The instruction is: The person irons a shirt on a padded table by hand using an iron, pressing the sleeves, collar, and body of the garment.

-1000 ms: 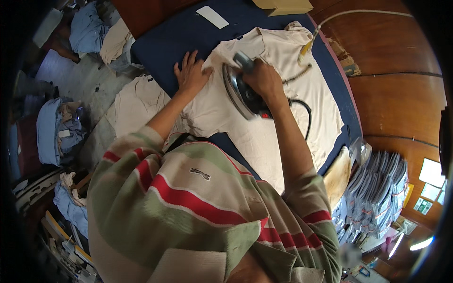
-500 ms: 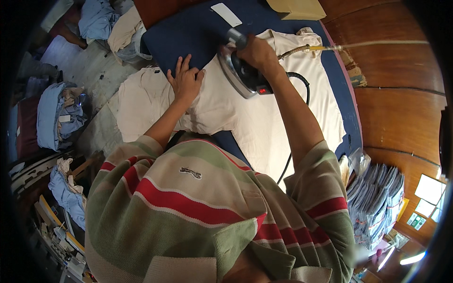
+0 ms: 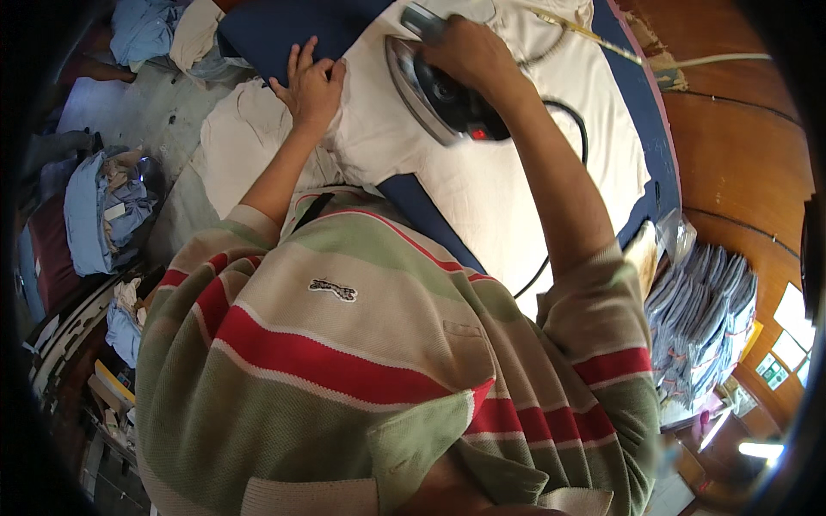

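A cream shirt-like garment (image 3: 482, 193) lies spread over the dark blue padded ironing surface (image 3: 284, 30), and part of it hangs over the left edge. My right hand (image 3: 473, 56) is wrapped round the handle of a steam iron (image 3: 447, 99), its metal soleplate tilted and close to the cloth; contact cannot be made out. A small red light glows at the iron's heel. To its left, my left hand (image 3: 311, 90) rests at the garment's edge, fingers spread and the thumb near the forefinger.
A black cord (image 3: 583, 138) and a thin hose (image 3: 594, 36) run from the iron. Folded grey-blue garments (image 3: 701, 318) are stacked at right, beside a wooden wall (image 3: 731, 155). Bundles of light blue cloth (image 3: 90, 215) lie at left, and the floor (image 3: 185, 163) shows between.
The whole view has shifted, so the garment sits higher and the white card and brown cardboard are out of sight. Over the cloth, the iron has slid slightly nearer me.
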`<state>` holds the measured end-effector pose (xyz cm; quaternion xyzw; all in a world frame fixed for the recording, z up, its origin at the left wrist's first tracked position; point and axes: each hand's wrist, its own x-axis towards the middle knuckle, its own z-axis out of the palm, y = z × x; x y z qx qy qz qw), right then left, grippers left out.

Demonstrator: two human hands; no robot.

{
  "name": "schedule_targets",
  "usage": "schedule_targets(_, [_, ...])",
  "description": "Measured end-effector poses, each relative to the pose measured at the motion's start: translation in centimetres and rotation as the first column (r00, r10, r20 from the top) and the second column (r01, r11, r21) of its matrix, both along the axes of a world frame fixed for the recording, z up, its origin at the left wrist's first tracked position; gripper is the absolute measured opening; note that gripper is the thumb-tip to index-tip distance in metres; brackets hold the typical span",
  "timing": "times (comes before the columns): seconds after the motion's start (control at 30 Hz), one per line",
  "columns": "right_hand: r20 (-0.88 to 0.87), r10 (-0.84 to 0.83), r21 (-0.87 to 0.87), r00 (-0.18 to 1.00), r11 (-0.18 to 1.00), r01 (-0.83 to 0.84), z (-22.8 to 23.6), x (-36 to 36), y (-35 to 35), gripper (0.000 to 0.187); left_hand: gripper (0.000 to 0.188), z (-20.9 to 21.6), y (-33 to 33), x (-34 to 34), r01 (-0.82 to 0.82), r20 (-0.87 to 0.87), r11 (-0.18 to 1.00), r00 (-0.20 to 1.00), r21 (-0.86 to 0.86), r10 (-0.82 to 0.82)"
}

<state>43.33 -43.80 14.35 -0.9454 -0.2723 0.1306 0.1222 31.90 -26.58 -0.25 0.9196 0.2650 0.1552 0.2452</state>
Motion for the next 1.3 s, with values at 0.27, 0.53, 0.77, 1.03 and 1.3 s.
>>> schedule_targets(0.27, [-0.218, -0.187, -0.122, 0.958, 0.979, 0.163, 2.5, -15.9, -12.4, 0.038, 0.028, 0.0, -0.2, 0.5, -0.017, 0.003, 0.998, 1.000, 0.060, 0.016])
schedule_targets(0.53, [-0.034, -0.293, 0.023, 0.956, 0.956, 0.294, 1.1, -9.1, -8.5, 0.038, 0.025, 0.9, -0.3, 0.4, -0.002, -0.030, 0.999, 1.000, 0.033, 0.003])
schedule_targets(0.77, [0.022, -0.275, 0.016, 0.961, 0.962, 0.274, 1.1, 0.0, -4.7, 0.044, 0.025, 2.0, 0.0, 3.0, 0.023, -0.032, 0.999, 0.999, 0.039, -0.021])
schedule_targets(1.03, [0.022, -0.267, 0.009, 0.963, 0.964, 0.267, 0.9, 3.0, -2.5, 0.042, 0.027, 1.7, 0.2, 14.3, 0.189, -0.016, 0.982, 0.982, 0.029, -0.189])
schedule_targets(1.3, [0.075, -0.182, -0.020, 0.980, 0.983, 0.184, 0.7, 4.0, 0.3, 0.043, 0.025, 1.7, 1.2, 15.8, 0.256, -0.032, 0.964, 0.966, 0.070, -0.255])
